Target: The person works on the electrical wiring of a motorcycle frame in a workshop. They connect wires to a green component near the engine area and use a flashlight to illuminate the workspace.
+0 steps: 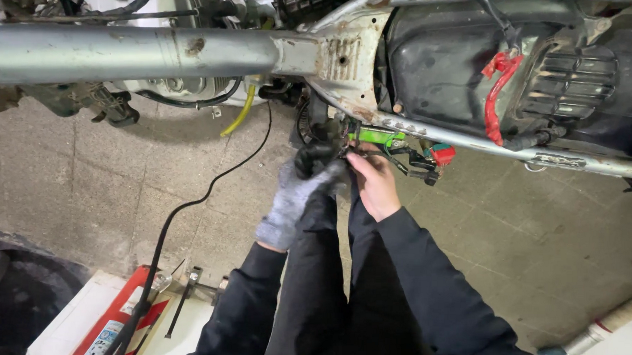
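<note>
The bare right hand [376,186] pinches its fingers [357,162] narrowly on a bundle of dark wires [399,160] just below a bright green part [376,135] on the frame, seemingly to steady the strands for close work. At its nine o'clock the left hand [296,199], in a grey knit glove, closes around a black rounded piece [314,156]; what that piece is cannot be made out, and the fingertips are buried behind it. Both hands meet under the rusted white frame joint [343,64], where the wiring hangs, so the grip looks like one hand bracing and the other sorting. At three o'clock of the fingers a small red connector [442,153] dangles on the same wires. Farther at two o'clock a red strap [497,98] hangs by a black ribbed cover [572,81]. A black cable [191,203] trails across the concrete floor [85,185] toward seven o'clock, reaching a red cylinder [111,328] that the picture's edge cuts off. The dark sleeves hide the wrists.
</note>
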